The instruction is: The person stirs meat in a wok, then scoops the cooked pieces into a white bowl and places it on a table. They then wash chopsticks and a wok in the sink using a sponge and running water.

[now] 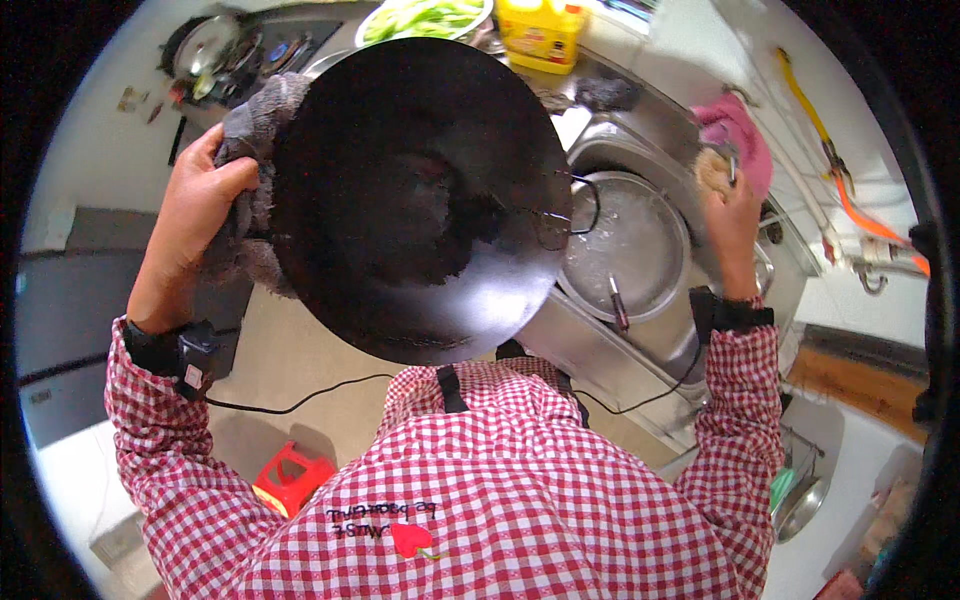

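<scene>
My left hand grips the left side of a dark wok through a thick grey cloth. The wok is tilted so its inside faces me, with a light sheen on the lower right of it. A wire loop handle juts from its right side over the sink. My right hand is raised beyond the right side of the sink, its fingers closed around a tan scrubber that is partly blurred. Just behind this hand hangs a pink cloth.
A round metal basin of water stands in the steel sink, a dark-handled utensil at its rim. Behind are a yellow jug, a bowl of green vegetables and a pot. A red plastic object is lower left.
</scene>
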Available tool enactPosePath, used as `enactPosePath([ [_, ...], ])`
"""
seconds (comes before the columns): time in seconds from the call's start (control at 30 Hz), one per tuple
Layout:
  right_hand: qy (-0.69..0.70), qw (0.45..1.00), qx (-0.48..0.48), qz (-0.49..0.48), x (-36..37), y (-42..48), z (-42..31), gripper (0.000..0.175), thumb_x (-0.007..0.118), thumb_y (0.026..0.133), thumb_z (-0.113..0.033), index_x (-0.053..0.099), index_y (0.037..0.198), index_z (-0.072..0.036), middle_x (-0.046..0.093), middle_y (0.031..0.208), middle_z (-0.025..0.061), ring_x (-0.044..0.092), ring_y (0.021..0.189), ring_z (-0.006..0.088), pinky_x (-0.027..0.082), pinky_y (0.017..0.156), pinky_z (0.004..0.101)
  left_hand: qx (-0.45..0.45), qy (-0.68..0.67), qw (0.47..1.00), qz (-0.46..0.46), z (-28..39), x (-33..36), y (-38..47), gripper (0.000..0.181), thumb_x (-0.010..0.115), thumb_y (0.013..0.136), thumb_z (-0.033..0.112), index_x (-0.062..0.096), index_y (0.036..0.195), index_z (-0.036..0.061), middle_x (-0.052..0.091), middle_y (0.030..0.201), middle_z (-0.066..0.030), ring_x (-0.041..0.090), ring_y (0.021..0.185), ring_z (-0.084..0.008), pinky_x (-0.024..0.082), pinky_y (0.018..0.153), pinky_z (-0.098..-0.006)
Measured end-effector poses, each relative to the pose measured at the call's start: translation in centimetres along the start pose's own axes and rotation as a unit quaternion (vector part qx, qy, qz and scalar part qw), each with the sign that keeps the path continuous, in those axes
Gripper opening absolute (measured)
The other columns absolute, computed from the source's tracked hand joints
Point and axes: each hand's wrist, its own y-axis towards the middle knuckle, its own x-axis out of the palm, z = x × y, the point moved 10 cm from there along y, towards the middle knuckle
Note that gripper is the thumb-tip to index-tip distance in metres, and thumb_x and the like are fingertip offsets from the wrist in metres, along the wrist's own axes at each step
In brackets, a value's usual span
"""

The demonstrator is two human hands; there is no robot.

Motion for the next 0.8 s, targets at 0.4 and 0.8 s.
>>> enactPosePath([
  [0.4, -0.078, 0.993, 0.083, -0.03, 1.4, -5.8, 7.9, 0.037, 0.057, 0.078, -0.013, 0.054, 0.113, -0.002, 0.061, 0.101, 0.0219, 0.057, 0.093, 0.0382, 0.045, 0.08, 0.0449, -0.017, -0.023, 0.999, 0.017, -5.1, -4.8, -1.2, 0.034, 0.051, 0.07, 0.002, 0.058, 0.103, -0.0029, 0.057, 0.08, 0.0019, 0.05, 0.067, -0.0051, 0.042, 0.062, -0.0193],
  [0.8, -0.295, 0.934, 0.122, -0.162, 6.0, -10.5, 17.8, 0.035, 0.057, 0.077, -0.008, 0.052, 0.112, -0.003, 0.054, 0.114, 0.0141, 0.048, 0.109, 0.0304, 0.037, 0.093, 0.0409, -0.068, 0.337, 0.936, 0.081, -21.9, -3.9, -1.3, 0.027, 0.05, 0.069, 0.007, 0.05, 0.092, -0.0048, 0.057, 0.08, -0.0319, 0.054, 0.078, -0.048, 0.043, 0.07, -0.0524],
])
